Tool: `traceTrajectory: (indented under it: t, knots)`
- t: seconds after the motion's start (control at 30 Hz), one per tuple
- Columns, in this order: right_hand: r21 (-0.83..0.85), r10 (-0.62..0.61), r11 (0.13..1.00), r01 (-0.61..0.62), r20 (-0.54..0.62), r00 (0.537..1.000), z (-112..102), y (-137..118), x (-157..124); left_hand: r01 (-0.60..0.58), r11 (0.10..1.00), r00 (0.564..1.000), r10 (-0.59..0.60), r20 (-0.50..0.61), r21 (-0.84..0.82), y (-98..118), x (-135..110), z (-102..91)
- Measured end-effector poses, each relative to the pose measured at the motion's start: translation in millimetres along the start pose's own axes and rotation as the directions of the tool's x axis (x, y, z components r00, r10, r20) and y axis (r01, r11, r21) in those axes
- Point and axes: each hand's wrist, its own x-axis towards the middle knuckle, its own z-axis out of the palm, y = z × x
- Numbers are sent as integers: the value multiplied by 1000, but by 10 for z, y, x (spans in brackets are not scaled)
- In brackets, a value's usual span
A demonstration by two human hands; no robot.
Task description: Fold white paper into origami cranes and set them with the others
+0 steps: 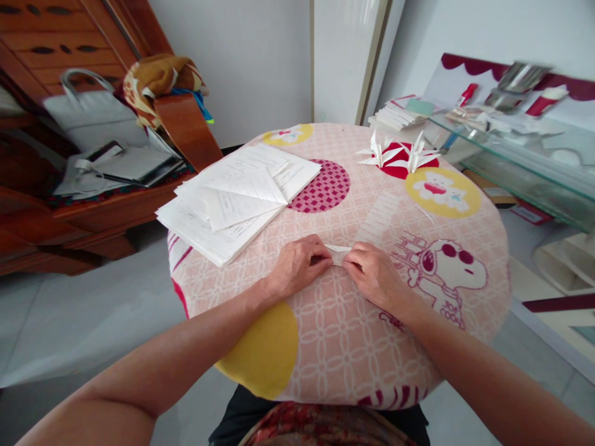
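Note:
A small folded piece of white paper (338, 253) is pinched between my two hands, just above the middle of the round table (344, 334). My left hand (301, 263) grips its left end, fingers curled with thumb and fingertips together. At the other end my right hand (372, 267) closes on the paper in the same way. Much of the paper is hidden behind my fingers. Beyond my left hand lies a stack of printed sheets (232, 244), topped by a loose, folded sheet (246, 198). Folded paper cranes (379, 152) stand at the table's far right.
To the right, a glass shelf (525, 179) reaches close to the table edge, holding a red bottle (468, 94) and other items. A wooden bench (186, 127) at the left carries a pale handbag (95, 114) and a brown patterned cloth (160, 77).

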Motion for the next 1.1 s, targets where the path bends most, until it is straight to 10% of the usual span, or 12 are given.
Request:
traceTrajectory:
  t: [1.1]
  knots:
    - [-313,249,923,-224,41,968,-19,-153,130,332,885,930,-365,43,326,171,209,1]
